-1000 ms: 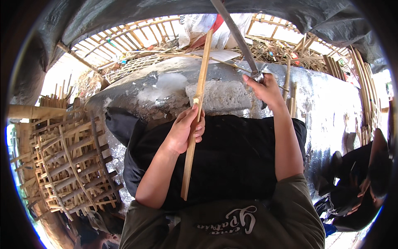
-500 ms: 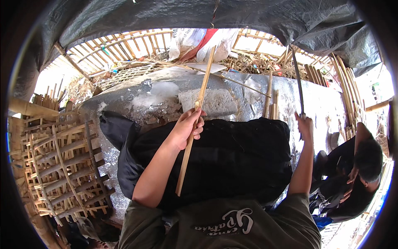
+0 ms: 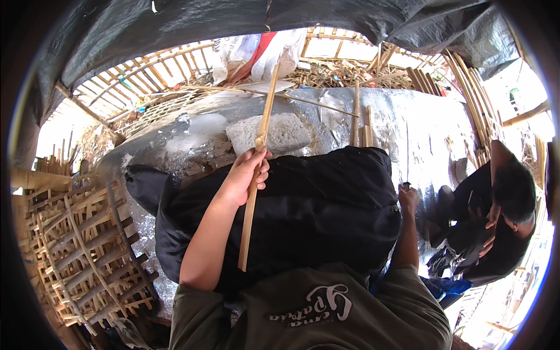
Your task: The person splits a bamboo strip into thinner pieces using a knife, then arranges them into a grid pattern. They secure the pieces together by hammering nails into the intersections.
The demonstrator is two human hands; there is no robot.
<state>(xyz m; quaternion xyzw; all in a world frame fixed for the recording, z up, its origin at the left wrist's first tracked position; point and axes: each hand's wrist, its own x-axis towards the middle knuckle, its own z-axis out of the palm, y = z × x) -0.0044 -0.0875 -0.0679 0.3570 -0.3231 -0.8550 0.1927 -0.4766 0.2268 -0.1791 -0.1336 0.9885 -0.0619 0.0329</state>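
My left hand [image 3: 249, 175] is wrapped round the middle of a split bamboo strip [image 3: 266, 119]. The strip slants upright over a black cloth bundle [image 3: 303, 210] in front of my body, its lower end close to my shirt. To the right of the bundle, my right hand [image 3: 408, 199] is closed round the grip of a long-bladed knife [image 3: 406, 186]. Only a small dark part of the knife shows at the top of the fist; its blade is hard to make out against the bright sheet. The strip and the knife are well apart.
A grey stone block [image 3: 269, 133] lies beyond the bundle on a silvery sheet [image 3: 429, 122]. Woven bamboo lattice [image 3: 87, 251] stands at the left. Another person [image 3: 496, 216] sits close on the right. A dark tarp [image 3: 233, 20] hangs overhead.
My right hand has come down and nearer to me, and the blade that stood upright no longer shows clearly. My left hand still grips the strip. The whole view has shifted slightly.
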